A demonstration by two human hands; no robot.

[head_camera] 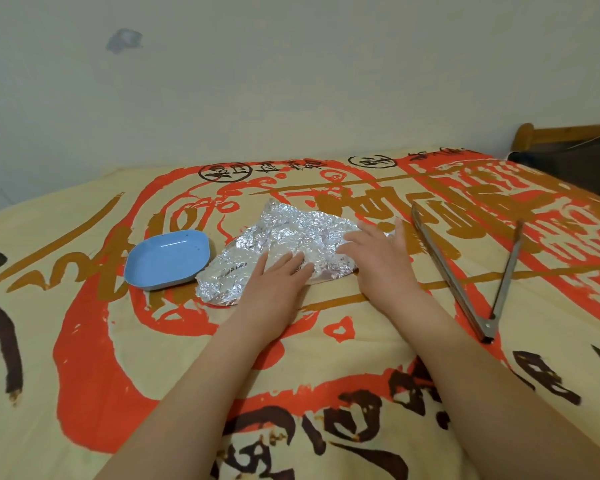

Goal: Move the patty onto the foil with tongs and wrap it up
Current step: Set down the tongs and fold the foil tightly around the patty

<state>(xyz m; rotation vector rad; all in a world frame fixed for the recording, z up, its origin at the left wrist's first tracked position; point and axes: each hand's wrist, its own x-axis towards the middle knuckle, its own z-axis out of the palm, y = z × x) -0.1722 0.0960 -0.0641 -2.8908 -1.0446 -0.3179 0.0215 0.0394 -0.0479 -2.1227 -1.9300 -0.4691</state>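
Crinkled silver foil [278, 244] lies folded over on the patterned cloth, hiding the patty inside. My left hand [278, 278] presses flat on the foil's near edge with straight fingers. My right hand [378, 251] rests with spread fingers on the foil's right side. Metal tongs [465, 271] lie spread apart on the cloth to the right of my right hand, untouched. A blue dish [167, 259] sits to the left of the foil, touching its edge, with nothing in it.
A yellow cloth with orange and brown calligraphy [118, 341] covers the surface. A pale wall stands behind. A wooden piece of furniture [568, 136] and a dark object sit at the far right.
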